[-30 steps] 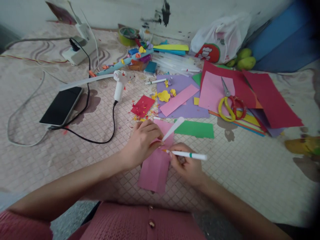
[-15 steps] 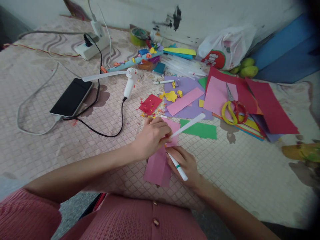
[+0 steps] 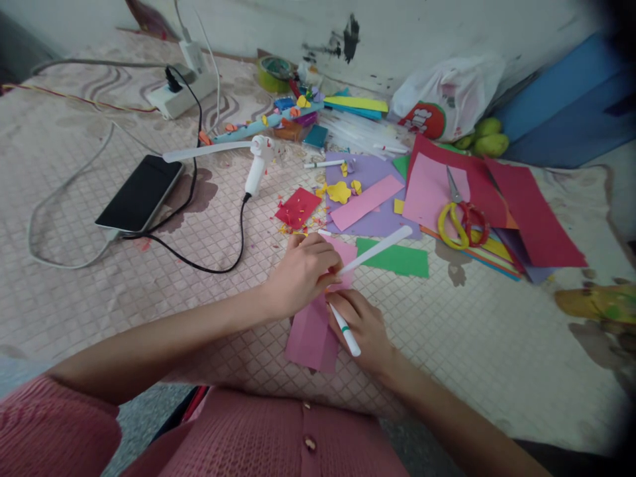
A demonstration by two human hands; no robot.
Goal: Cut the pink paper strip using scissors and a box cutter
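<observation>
My left hand (image 3: 305, 271) is closed in a pinch around the lower end of a translucent white stick (image 3: 380, 249), which slants up to the right. Just below it, my right hand (image 3: 362, 331) has its fingers curled round a white pen with a green band (image 3: 345, 329). The fingertips of both hands nearly meet, with a small orange bit between them, mostly hidden. Under the hands lies a creased pink paper strip (image 3: 312, 338), reaching toward the table's front edge. Another pink piece (image 3: 348, 252) shows behind my left fingers, beside a green strip (image 3: 405, 258).
Left are a black phone (image 3: 139, 193), cables, a white power strip (image 3: 183, 93) and a white glue gun (image 3: 257, 169). Behind lie a red square (image 3: 299, 208) with scraps and purple paper (image 3: 368, 222). Scissors (image 3: 462, 215) rest on coloured sheets at right, near a plastic bag (image 3: 447, 93).
The pen in my right hand has swung slightly left and more upright. The translucent stick's far end has shifted a little to the right. My left hand is almost unmoved.
</observation>
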